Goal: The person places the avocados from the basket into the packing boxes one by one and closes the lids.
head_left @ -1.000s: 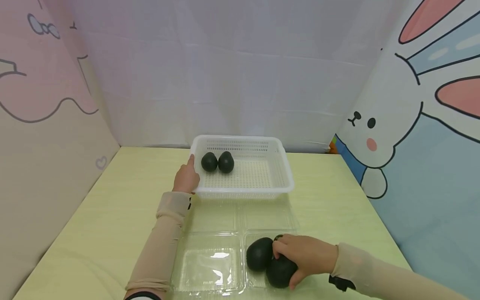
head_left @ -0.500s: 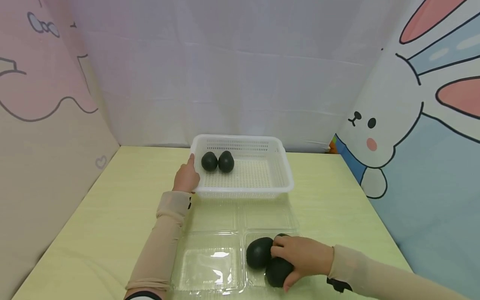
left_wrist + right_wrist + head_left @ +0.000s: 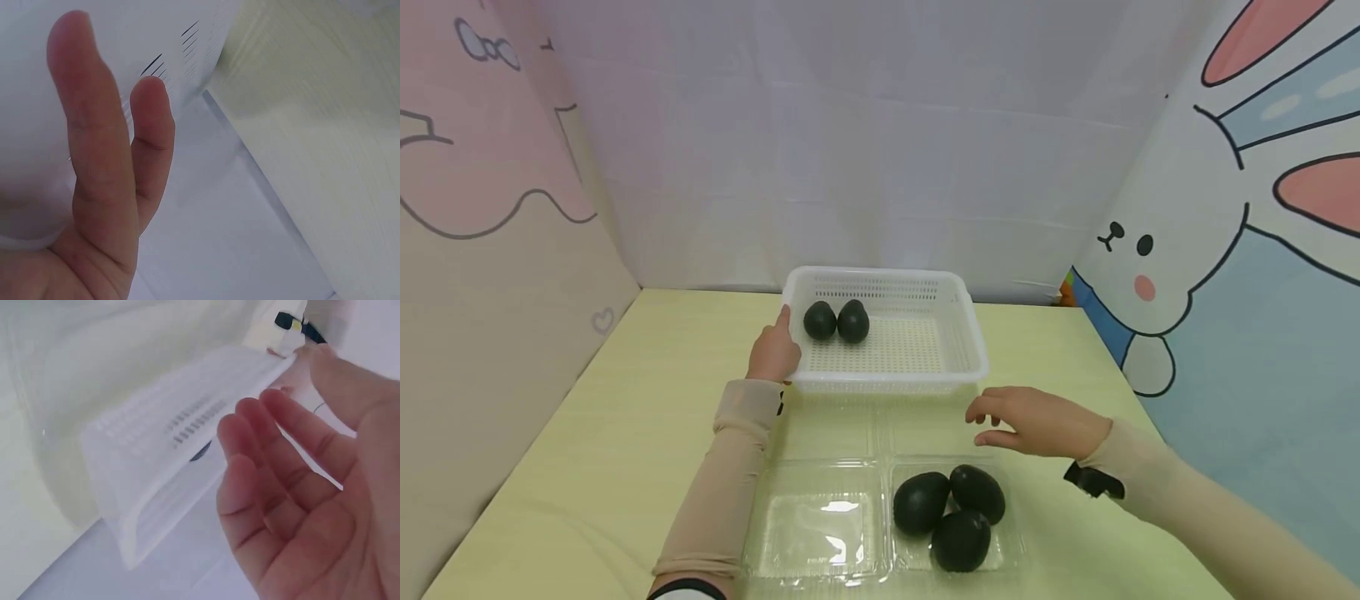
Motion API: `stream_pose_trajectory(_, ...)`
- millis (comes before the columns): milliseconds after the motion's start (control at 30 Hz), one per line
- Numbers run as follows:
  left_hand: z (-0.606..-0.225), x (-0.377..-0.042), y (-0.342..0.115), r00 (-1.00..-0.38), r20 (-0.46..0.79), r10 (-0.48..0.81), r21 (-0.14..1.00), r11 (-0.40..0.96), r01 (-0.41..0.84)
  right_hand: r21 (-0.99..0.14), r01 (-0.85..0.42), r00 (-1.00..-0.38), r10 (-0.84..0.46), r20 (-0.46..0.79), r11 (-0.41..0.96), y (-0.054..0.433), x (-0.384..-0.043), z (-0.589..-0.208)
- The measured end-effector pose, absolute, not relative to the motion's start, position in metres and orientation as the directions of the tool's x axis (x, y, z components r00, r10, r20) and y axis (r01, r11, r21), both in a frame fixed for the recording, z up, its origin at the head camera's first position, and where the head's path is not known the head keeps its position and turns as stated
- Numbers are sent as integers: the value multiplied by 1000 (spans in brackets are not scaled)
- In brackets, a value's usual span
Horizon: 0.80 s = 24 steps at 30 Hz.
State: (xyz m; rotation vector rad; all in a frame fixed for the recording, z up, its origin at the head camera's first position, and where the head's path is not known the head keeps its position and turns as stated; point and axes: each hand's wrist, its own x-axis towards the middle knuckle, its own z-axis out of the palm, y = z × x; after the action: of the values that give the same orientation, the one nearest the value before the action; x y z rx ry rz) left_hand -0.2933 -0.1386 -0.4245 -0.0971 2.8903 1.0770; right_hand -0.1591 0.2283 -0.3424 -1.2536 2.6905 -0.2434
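Note:
A white plastic basket (image 3: 910,385) stands at the back, with two dark avocados, the left avocado (image 3: 819,321) and the right avocado (image 3: 853,322), side by side in its left part. My left hand (image 3: 773,350) lies at its left rim, index finger extended along it; the left wrist view shows two straight fingers (image 3: 100,150) beside the basket wall. Three avocados, including a front avocado (image 3: 961,541), rest together in the near right compartment of a clear plastic container (image 3: 820,525). My right hand (image 3: 1037,421) hovers behind them, holding nothing, with loosely bent fingers (image 3: 240,494).
The basket's front stands close to the container's far edge. Yellow table surface (image 3: 625,450) extends to both sides. A white backdrop (image 3: 865,167) rises behind the basket, with printed panels at left and right, including a rabbit panel (image 3: 1195,283).
My right hand has let go of the avocado in the near right compartment and moved away from me toward the basket. The left hand stays at the basket's rim.

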Motion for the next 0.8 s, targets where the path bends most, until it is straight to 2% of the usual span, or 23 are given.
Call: stream_pose_trajectory(800, -432, -296, -141, -998, -46, -38, 647, 760, -59, -209, -795, -575, -817, -38, 570, 211, -204, -328)
